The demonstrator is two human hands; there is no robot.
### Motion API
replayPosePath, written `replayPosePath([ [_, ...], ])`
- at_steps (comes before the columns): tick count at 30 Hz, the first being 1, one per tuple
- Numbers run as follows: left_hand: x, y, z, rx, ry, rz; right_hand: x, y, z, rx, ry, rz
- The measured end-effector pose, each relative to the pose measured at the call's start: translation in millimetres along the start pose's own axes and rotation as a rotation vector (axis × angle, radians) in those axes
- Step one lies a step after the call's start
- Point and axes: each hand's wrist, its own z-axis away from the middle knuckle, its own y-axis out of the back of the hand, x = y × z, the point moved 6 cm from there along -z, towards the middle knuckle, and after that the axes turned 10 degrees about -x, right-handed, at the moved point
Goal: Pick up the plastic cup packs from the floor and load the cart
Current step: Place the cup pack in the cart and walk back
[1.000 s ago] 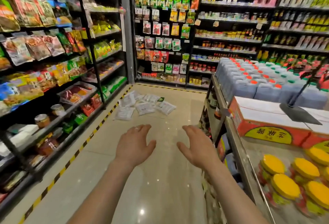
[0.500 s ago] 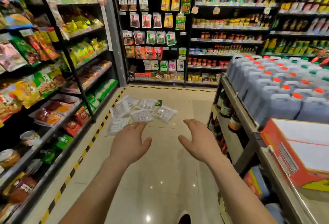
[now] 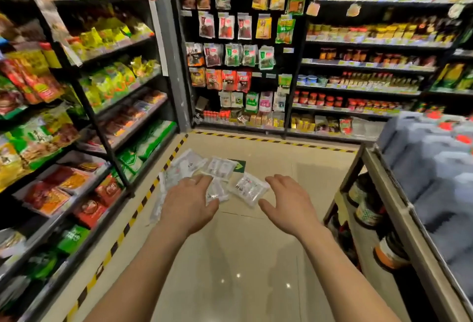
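Shop aisle floor [image 3: 230, 257]: the plastic cup packs [image 3: 249, 188] are scattered there, and the gap's been closed a lot. The left hand [image 3: 188, 204] and right hand [image 3: 289, 202] are held out slack-fingered, nothing grasped, so pickup's probably next.

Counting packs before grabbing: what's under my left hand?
Clear plastic cup packs on the floor poke out around the left hand; it covers part of the pile, so the count there is hidden.
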Motion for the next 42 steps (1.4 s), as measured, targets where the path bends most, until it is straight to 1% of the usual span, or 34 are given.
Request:
replayPosePath([
  [5, -25.4, -6.4, -122.0, -0.002, -0.025, 0.047, 24.7, -5.2, -116.1, -0.022, -0.012, 0.045],
  [11, -58.7, -30.9, -292.6, -0.083, -0.113, 0.084, 55.1, -29.0, -265.3, -0.042, -0.104, 0.057],
  [17, -83.6, -35.2, -450.8, -0.181, -0.182, 0.127, 80.5, -39.7, -386.0, -0.09, -0.216, -0.033],
  [22, -67.7, -62.0, -552.9, -0.289, -0.235, 0.083, 122.4, -66.9, -459.9, -0.134, -0.304, -0.117],
  [27, -41.6, -126.1, -654.1, -0.454, -0.218, 0.054, 191.4, -121.8, -542.9, -0.247, -0.354, -0.224],
  [32, -15.9, -194.5, -763.1, -0.544, -0.167, 0.045, 280.5, -176.0, -634.2, -0.323, -0.376, -0.242],
  [35, -3.6, -249.4, -832.6, -0.596, -0.177, 0.038, 328.6, -216.9, -685.0, -0.368, -0.408, -0.288],
  [39, -3.3, -329.8, -903.0, -0.633, -0.15, 0.095, 373.1, -285.6, -735.9, -0.393, -0.457, -0.386],
  [42, -22.4, -409.9, -943.9, -0.686, -0.121, 0.141, 395.7, -361.5, -765.5, -0.425, -0.512, -0.454],
])
